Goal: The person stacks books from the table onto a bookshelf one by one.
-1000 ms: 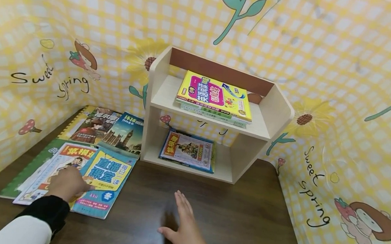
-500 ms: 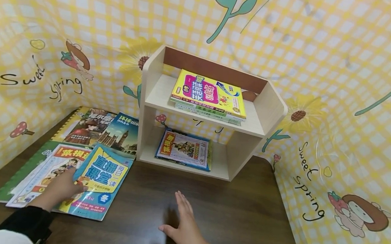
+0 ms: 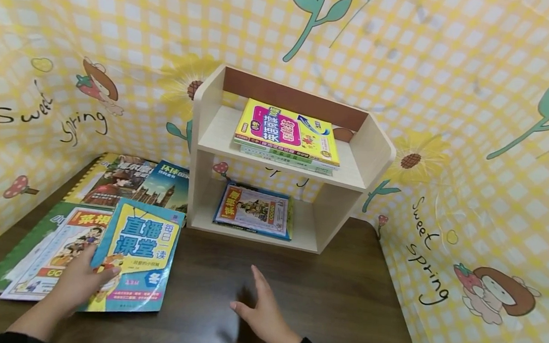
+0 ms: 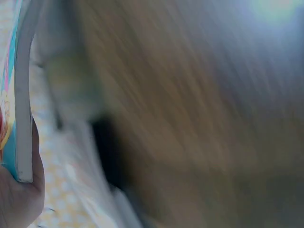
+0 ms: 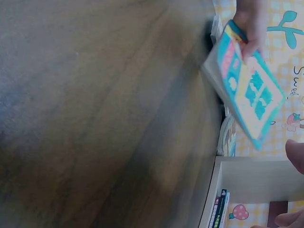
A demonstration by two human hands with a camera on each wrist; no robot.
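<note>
My left hand (image 3: 82, 278) grips the left edge of a blue and yellow book (image 3: 137, 255), thumb on its cover and fingers beneath. In the left wrist view the book's grey page edge (image 4: 23, 95) stands by the palm. The right wrist view shows the book (image 5: 251, 88) lifted and tilted above the table. Behind it in the head view lies a red-titled comic-style book (image 3: 67, 255) on a green spiral-bound book (image 3: 3, 268). My right hand (image 3: 267, 312) is held over the table with thumb and fingers spread, holding nothing.
A two-tier cream shelf (image 3: 254, 236) stands at the back. Its upper tier bears a stack topped by a yellow book (image 3: 287, 131); its lower tier has a few flat books (image 3: 255, 211). A dark blue book (image 3: 165, 188) lies left of the shelf. Checked cloth (image 3: 475, 148) surrounds the table.
My left hand has taken hold of the blue and yellow book and raised it off the pile, turning it slightly. My right hand stays nearly in place. The head view has shifted a little rightward.
</note>
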